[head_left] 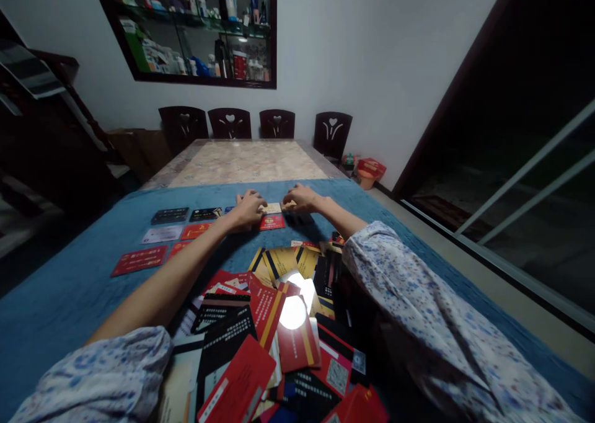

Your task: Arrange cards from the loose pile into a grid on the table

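My left hand [250, 208] rests at the far row of cards on the blue cloth, its fingers loosely bent and apart at the left end of a cream card [271, 208]. At that card's right side, my right hand [301, 198] is closed over a tan card [288, 206], most of which the fingers cover. A red card [272, 222] lies flat just below the cream one. Further left lie a dark card [170, 216], a black card [205, 214], a white card [162, 234] and a red card [139, 260]. My left forearm hides part of these rows.
A loose heap of cards [264, 308] spreads close to me between my forearms, with a bright glare on it. Blue cloth [83, 268] covers the near table; bare patterned tabletop [242, 159] shows beyond. Several dark chairs [231, 122] stand at the far end.
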Motion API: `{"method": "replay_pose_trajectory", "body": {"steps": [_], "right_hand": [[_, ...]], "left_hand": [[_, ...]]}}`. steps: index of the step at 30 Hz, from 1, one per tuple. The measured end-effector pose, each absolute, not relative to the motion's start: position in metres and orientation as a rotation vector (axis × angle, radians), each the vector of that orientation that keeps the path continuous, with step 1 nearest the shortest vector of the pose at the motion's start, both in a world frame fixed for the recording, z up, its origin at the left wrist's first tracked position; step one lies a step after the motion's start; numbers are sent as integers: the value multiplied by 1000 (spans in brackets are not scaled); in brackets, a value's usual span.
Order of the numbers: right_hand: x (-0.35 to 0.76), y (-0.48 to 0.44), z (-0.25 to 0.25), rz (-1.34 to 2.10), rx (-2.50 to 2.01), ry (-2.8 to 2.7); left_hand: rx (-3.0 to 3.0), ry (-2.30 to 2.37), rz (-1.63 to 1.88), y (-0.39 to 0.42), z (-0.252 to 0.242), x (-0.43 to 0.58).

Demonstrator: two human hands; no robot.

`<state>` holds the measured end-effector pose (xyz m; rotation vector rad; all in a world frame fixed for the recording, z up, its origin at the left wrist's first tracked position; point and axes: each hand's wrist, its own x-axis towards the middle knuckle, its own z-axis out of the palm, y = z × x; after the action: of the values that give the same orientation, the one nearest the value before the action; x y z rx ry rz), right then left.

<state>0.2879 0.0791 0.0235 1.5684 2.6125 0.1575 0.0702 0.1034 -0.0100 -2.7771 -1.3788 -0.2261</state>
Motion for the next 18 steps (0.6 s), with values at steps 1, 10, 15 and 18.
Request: {"method": "replay_pose_trajectory", "body": {"steps": [1,10,15,18], "right_hand": [[291,76,25,156,1567,2622],[318,39,31,137,1577,2675],[333,19,30,210,1610,2666],[343,5,30,211,1651,2655]], "left_hand": [[-2774,-1370,-243,101,-10,72],[-2823,-1261,-403,70,-6,97],[-2878,-1183,-466,51,-7,116],[-2907,-1114,-511,41,-9,128]]}}
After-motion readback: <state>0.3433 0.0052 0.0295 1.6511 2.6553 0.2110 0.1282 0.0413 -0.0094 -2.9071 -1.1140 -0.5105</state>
